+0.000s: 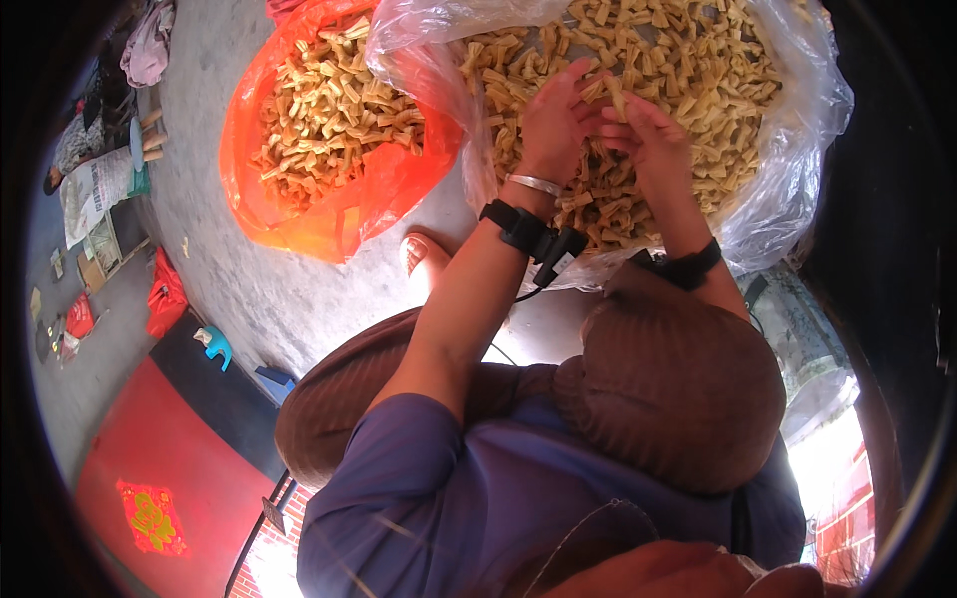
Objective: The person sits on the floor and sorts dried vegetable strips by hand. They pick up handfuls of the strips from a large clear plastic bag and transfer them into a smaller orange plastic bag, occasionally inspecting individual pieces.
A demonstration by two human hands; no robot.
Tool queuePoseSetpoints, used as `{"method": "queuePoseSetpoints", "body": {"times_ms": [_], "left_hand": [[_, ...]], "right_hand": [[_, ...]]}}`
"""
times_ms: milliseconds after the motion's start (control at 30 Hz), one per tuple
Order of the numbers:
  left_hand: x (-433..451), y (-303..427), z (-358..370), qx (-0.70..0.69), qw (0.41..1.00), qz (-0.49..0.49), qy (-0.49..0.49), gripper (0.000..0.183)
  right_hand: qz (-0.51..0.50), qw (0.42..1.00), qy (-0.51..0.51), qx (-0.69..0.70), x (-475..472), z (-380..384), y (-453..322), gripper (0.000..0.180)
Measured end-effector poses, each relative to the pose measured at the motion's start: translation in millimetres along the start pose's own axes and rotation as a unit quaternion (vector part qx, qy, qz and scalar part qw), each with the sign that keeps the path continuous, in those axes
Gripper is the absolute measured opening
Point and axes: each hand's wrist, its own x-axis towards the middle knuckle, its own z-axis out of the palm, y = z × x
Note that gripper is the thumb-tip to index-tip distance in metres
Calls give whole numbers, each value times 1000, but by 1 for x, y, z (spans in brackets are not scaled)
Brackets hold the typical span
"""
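Both my hands are raised over a clear plastic bag [792, 172] filled with pale yellow knotted strips [718, 67], which look like dried bean curd knots. Between the thumb and fingers of my right hand [658, 138] is a twisted yellow strip [617, 99]. My left hand [552, 119] is close beside it, its fingers at a short piece [593, 91]; whether it grips this piece is hard to tell. The fingertips of both hands nearly meet. Under them the knots lie in shadow. To the left, an orange plastic bag [340, 235] holds similar knots [329, 112].
My knees [680, 374] are just below the bags, and my sandalled foot [422, 258] is on the concrete floor [247, 284]. A red door panel [179, 441], a red plastic bag [166, 295] and a low stool [142, 142] are at the left. A dark surface [867, 149] borders the right.
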Motion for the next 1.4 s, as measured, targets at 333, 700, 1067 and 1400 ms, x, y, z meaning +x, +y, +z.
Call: {"method": "queuePoseSetpoints", "body": {"times_ms": [333, 700, 1067, 1400], "left_hand": [[13, 10, -16, 6, 993, -16, -114, 34], [41, 8, -8, 372, 926, 60, 2, 25], [70, 3, -1, 625, 739, 201, -150, 16], [64, 5, 15, 709, 636, 262, -156, 24]], "right_hand": [[-12, 982, -32, -184, -1, -6, -31, 45], [-214, 931, 129, -266, 7, -49, -55, 25], [-193, 926, 133, -296, -2, -48, -46, 23], [-351, 851, 73, -383, 24, -34, -50, 21]]}}
